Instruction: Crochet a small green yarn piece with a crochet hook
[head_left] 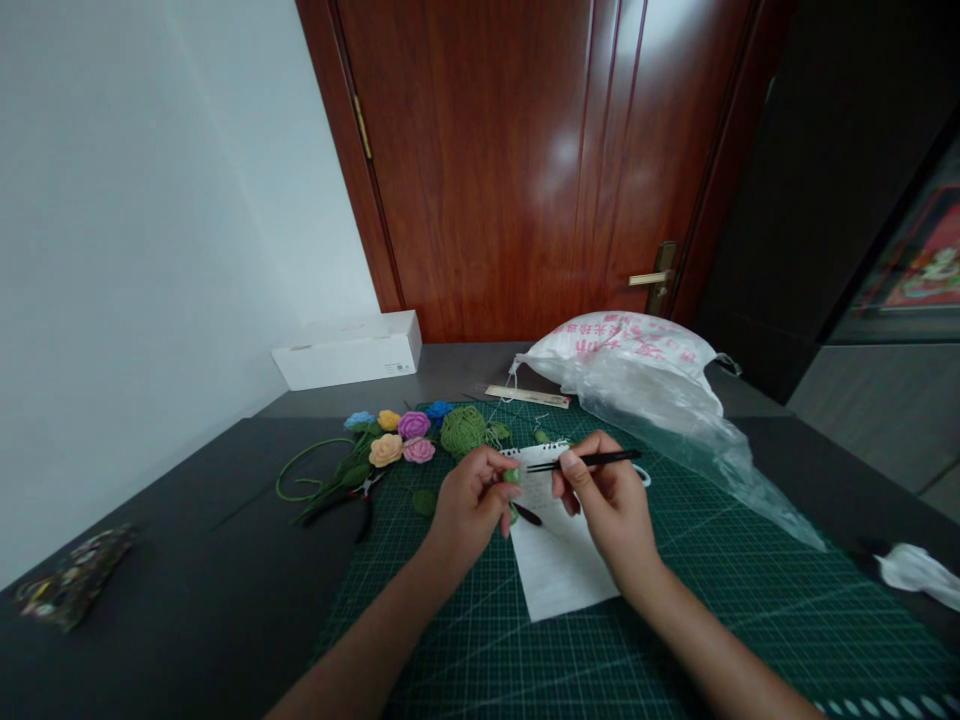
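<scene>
My left hand (pixel 469 500) pinches a small green crocheted piece (pixel 512 475) between thumb and fingers. My right hand (pixel 607 500) grips black tweezers (pixel 611 458), whose two prongs point left and end close beside the green piece. Whether the tips touch it is too small to tell. Beneath both hands lies a sheet of white paper (pixel 562 575) with a torn, perforated top edge. A dark, slim tool (pixel 528 514) shows on the paper between the hands. A ball of green yarn (pixel 463 432) sits just beyond my left hand.
A green cutting mat (pixel 450 640) covers the table's middle. To the left lie crocheted flowers (pixel 386 450) and black-handled pliers (pixel 365 510). Farther back are a ruler (pixel 527 396), a white box (pixel 349 350) and a stuffed white bag (pixel 630 345) with clear plastic (pixel 675 420).
</scene>
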